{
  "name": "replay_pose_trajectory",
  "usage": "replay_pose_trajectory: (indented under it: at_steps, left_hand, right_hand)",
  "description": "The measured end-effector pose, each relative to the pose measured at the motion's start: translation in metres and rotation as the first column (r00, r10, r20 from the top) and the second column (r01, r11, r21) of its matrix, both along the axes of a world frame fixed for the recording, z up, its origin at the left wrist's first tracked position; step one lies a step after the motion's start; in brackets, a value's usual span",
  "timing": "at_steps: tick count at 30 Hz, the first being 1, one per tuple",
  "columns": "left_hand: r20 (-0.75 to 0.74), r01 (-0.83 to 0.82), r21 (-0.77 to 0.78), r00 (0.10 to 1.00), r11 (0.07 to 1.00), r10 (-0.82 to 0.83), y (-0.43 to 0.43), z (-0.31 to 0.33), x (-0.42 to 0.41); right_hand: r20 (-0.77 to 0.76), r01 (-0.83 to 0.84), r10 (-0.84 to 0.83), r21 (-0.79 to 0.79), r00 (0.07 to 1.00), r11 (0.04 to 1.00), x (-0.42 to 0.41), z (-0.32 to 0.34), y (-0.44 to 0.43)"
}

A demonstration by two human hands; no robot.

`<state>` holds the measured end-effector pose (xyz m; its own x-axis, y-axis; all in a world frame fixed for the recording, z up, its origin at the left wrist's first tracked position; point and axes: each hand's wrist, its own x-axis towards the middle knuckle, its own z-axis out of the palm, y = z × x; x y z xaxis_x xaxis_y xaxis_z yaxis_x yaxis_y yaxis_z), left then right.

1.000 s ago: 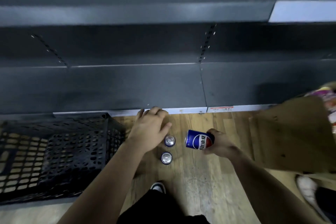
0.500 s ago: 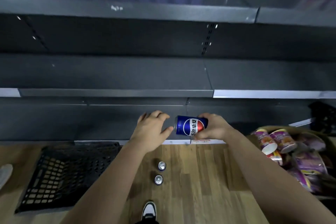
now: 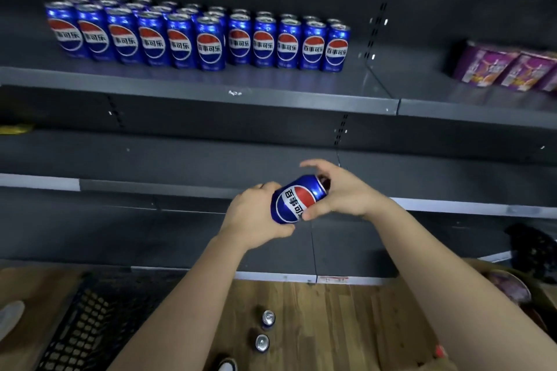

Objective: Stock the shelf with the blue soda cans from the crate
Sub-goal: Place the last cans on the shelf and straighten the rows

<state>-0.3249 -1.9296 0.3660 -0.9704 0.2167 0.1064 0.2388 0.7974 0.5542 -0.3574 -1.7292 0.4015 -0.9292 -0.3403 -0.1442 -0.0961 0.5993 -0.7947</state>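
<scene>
One blue can (image 3: 297, 200) is up in the air, tipped on its side, in front of the dark lower shelves. The left grip (image 3: 256, 215) is curled round its bottom end. The right grip (image 3: 343, 193) cups its top end with the thumb pressed on the side and one finger sticking out. Higher up, the top shelf (image 3: 211, 93) holds rows of blue cans (image 3: 196, 39), and purple packs (image 3: 506, 69) sit well off to the right. Down on the wood floor (image 3: 331, 325) stand two more cans (image 3: 268, 318), near the black crate (image 3: 90, 319).
</scene>
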Motion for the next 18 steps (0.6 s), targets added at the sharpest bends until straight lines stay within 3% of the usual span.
replay_pose_trajectory:
  at_steps: [4,8,12,18]
  left_hand:
    - [-0.083,-0.151,0.23,0.981,0.961,0.174,-0.014,0.019,-0.019]
    - [-0.107,-0.216,0.381,0.956,0.899,0.275,-0.03,0.04,-0.054]
    - [-0.166,-0.208,0.372,0.944,0.905,0.285,-0.047,0.059,-0.09]
    - [-0.215,-0.036,0.246,0.972,0.969,0.091,-0.08,0.075,-0.154]
  right_hand:
    - [0.07,0.187,-0.174,-0.387,0.982,0.903,-0.006,0.004,-0.027]
    - [0.13,0.223,-0.184,-0.456,0.974,0.861,-0.025,0.003,-0.075]
    - [0.034,0.299,-0.327,-0.506,0.944,0.809,-0.063,0.017,-0.114]
    - [-0.087,0.314,-0.413,-0.515,0.906,0.798,-0.129,0.038,-0.142]
